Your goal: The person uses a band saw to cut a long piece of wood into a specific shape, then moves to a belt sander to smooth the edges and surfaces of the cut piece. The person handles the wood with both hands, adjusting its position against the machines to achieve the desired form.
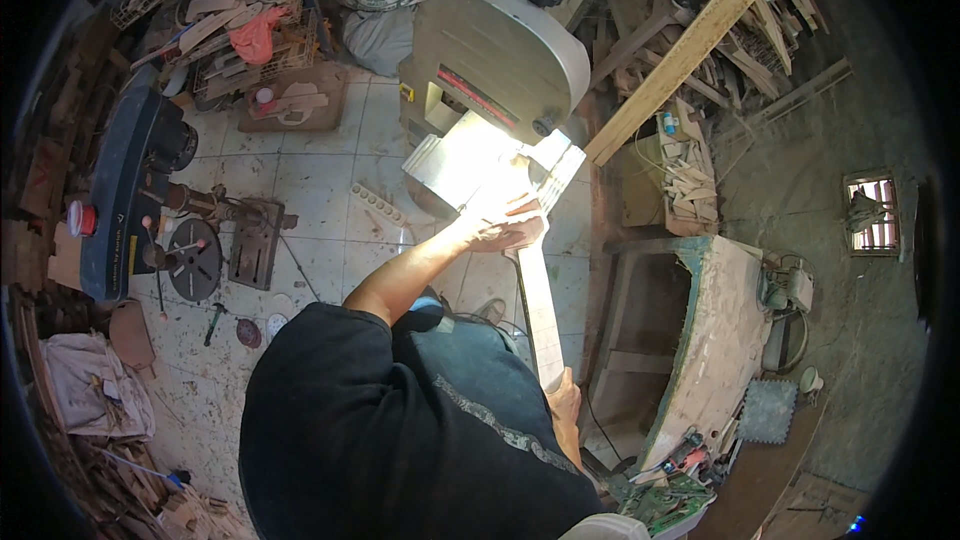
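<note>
A long, narrow, pale wooden board [540, 312] runs from the bandsaw's table down to my right side. At its near end, my right hand [565, 398] is closed around it. My left hand [505, 225] grips its far part by the table's edge, with the fingers partly lost in the glare. The bright, overexposed metal table [445, 165] of the bandsaw [490, 50] lies just beyond my left hand. Glare hides the blade and the board's far tip.
To the left stands a blue drill press [125, 200]. A worn workbench [715, 330] is close on my right, near a box of wood scraps [690, 170]. A long timber [690, 50] slants across the upper right. A hammer [215, 323] lies on the tiled floor.
</note>
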`<act>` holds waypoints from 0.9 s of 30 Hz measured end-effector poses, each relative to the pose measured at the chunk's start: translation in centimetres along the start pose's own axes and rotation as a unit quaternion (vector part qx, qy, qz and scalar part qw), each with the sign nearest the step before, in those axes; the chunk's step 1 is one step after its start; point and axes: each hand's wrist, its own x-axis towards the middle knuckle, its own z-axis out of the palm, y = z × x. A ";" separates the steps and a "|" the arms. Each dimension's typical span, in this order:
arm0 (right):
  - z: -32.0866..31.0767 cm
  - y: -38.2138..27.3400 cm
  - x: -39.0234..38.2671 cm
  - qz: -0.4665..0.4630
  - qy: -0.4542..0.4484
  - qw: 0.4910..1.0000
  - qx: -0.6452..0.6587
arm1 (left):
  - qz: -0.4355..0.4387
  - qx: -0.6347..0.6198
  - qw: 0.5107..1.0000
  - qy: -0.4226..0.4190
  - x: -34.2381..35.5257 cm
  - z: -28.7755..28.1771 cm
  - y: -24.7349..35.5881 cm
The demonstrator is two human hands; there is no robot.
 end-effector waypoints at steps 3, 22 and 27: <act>-0.3 -0.7 -0.2 0.006 -0.004 1.000 -0.009 | 0.000 -0.004 1.000 0.022 0.1 -0.6 0.5; 1.2 -4.0 -3.0 0.022 0.002 1.000 0.012 | 0.018 0.030 0.999 -0.010 -0.8 -2.2 0.3; 1.9 -4.1 -3.3 0.024 0.013 1.000 0.003 | 0.019 0.012 1.000 -0.022 -1.2 -1.4 -0.4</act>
